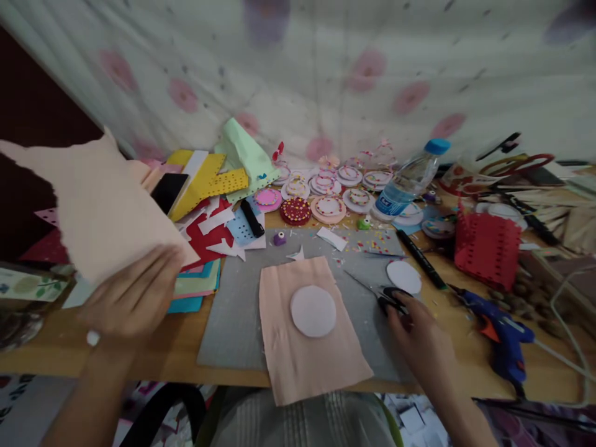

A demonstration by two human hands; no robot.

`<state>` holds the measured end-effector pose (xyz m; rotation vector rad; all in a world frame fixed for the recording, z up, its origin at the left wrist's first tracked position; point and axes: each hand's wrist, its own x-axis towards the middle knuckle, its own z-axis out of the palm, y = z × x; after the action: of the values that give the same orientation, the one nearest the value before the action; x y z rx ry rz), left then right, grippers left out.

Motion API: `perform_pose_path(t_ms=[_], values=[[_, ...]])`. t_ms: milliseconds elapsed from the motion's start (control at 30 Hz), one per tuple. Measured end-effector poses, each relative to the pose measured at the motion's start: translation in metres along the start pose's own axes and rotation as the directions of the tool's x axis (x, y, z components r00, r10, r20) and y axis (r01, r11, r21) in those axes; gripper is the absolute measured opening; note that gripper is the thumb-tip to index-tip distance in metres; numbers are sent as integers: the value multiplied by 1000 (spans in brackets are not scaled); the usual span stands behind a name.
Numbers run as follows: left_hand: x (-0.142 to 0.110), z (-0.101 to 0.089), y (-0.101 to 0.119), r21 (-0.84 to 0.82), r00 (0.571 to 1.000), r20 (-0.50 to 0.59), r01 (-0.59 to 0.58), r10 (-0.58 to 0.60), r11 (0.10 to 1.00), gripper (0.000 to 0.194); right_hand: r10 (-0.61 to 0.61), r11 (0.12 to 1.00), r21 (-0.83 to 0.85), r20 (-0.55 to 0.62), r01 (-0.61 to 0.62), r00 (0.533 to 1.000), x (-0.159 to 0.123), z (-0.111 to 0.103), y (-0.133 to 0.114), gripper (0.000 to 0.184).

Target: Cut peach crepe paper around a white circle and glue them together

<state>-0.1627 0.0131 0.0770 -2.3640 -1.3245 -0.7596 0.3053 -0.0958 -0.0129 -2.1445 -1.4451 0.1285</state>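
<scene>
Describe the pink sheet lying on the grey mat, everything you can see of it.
The pink sheet is a pale peach rectangle, soft-looking like felt or thin fabric. It lies flat on the grey mat, slightly skewed, its near end hanging past the table edge. A white disc rests on its upper middle. Neither hand touches it.

A water bottle (407, 181) is laid behind the grey mat (233, 323); a red basket (487, 249) and a blue glue gun (500, 332) are seen to its right.
</scene>
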Motion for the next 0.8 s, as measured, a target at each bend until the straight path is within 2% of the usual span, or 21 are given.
perform_pose_path(t_ms=[67, 100, 167, 233, 300, 367, 433, 467, 533, 633, 700, 800], values=[[35, 31, -2, 162, 994, 82, -90, 78, 983, 28, -8, 998, 55, -27, 10, 1000, 1, -3, -1, 35], [45, 42, -3, 188, 987, 129, -124, 101, 974, 27, -14, 996, 92, -41, 18, 999, 1, -6, -3, 33], [53, 55, -2, 199, 986, 148, -107, 78, 974, 28, -55, 982, 175, -67, 66, 996, 0, -10, -12, 27], [53, 59, 7, 151, 990, 137, -49, 28, 987, 28, -154, 957, 242, -55, 163, 987, -2, -10, -27, 21], [51, 60, 29, 30, 991, 136, 12, -16, 999, 28, -288, 919, 286, 21, 270, 957, -4, -4, -46, 24], [50, 65, 60, -143, 979, 197, 71, -42, 987, 27, -405, 878, 329, 120, 348, 906, -7, 6, -65, 44], [50, 76, 91, -281, 949, 314, 83, 10, 956, 34, -465, 857, 350, 206, 379, 861, -9, 19, -82, 67], [50, 83, 104, -310, 915, 399, 64, 68, 949, 44, -491, 848, 351, 237, 397, 838, -11, 25, -88, 72], [52, 97, 124, -343, 854, 500, 44, 143, 938, 58, -539, 827, 361, 292, 430, 790, -15, 33, -94, 74], [55, 109, 136, -354, 827, 551, 112, 111, 929, 66, -581, 798, 414, 338, 438, 740, -22, 38, -92, 70], [60, 112, 137, -370, 816, 576, 211, 45, 905, 59, -571, 797, 446, 339, 407, 748, -28, 38, -88, 71], [68, 113, 137, -399, 766, 643, 356, -19, 845, 22, -513, 820, 464, 338, 335, 789, -35, 40, -84, 75]])
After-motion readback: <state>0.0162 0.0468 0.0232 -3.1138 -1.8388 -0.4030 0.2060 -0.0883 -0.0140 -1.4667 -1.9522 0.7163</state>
